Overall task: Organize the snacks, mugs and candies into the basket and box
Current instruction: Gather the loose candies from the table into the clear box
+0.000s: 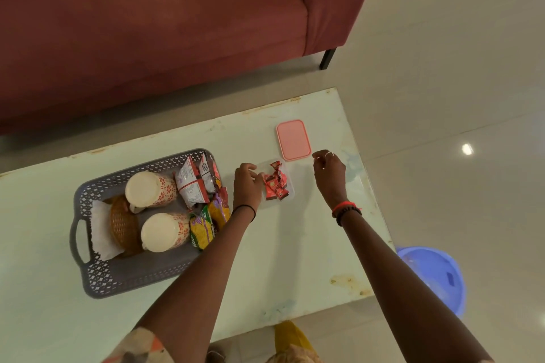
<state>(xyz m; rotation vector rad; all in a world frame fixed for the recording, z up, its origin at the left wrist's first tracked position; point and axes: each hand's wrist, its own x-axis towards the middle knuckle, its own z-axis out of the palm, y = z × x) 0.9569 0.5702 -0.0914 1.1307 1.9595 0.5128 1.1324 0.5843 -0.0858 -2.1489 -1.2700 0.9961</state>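
A grey plastic basket [97, 274] on the table holds two white mugs with red flowers [150, 190] [165, 231], several snack packets [196, 183] and a small woven basket [124, 225]. Right of it stands a clear box [290, 190] with several red wrapped candies [275, 183] inside. Its pink lid [293, 140] lies just behind it. My left hand [247, 186] rests against the box's left side, fingers curled at its edge. My right hand [329, 172] hovers to the right of the box and near the lid, fingers loosely bent, holding nothing.
The pale green table [295, 244] ends close on the right and front. A dark red sofa [153, 23] stands behind it. A blue plastic bucket [436, 277] sits on the tiled floor at the table's right front corner.
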